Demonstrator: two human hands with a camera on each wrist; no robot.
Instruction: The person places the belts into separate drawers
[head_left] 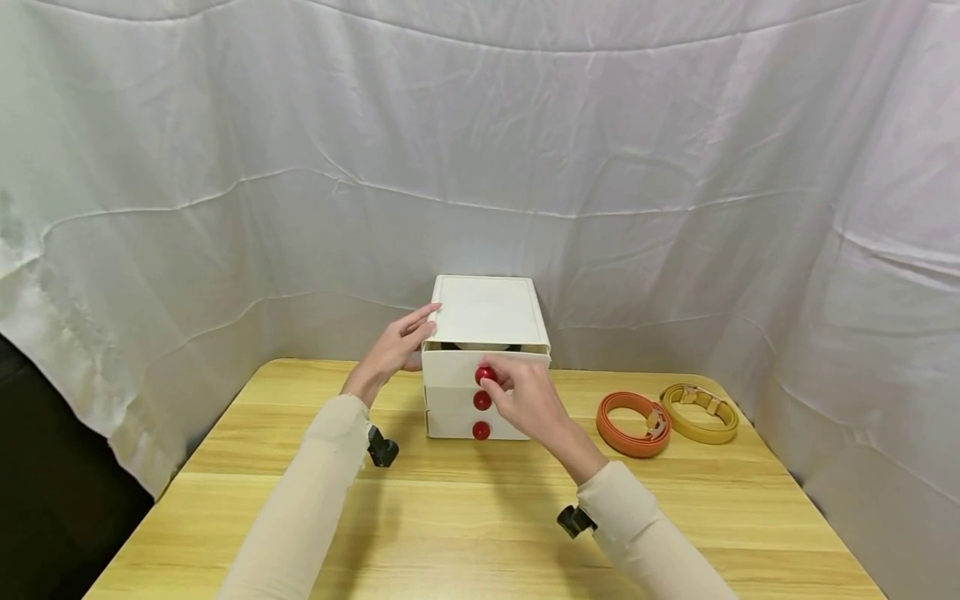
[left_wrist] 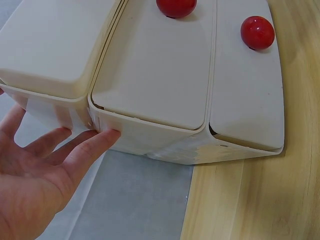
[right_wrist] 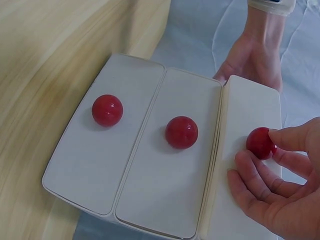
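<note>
At the back of the pale wooden table (head_left: 465,517), against the white cloth backdrop (head_left: 225,167), stands a small white plastic three-drawer cabinet (head_left: 486,312). Its top drawer (head_left: 450,367) sits slightly pulled out. The right hand (head_left: 528,400) pinches that drawer's round red knob (head_left: 484,374) between thumb and fingers. The left hand (head_left: 393,350) lies flat, fingers straight, against the cabinet's left side. An orange coiled belt (head_left: 632,424) and a yellow coiled belt (head_left: 700,412) lie well to the right.

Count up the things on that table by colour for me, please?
White: 1, the drawer box.
Red: 3, the top knob, middle knob and bottom knob.
Orange: 1, a belt.
Yellow: 1, a belt.
Total: 6.
</note>
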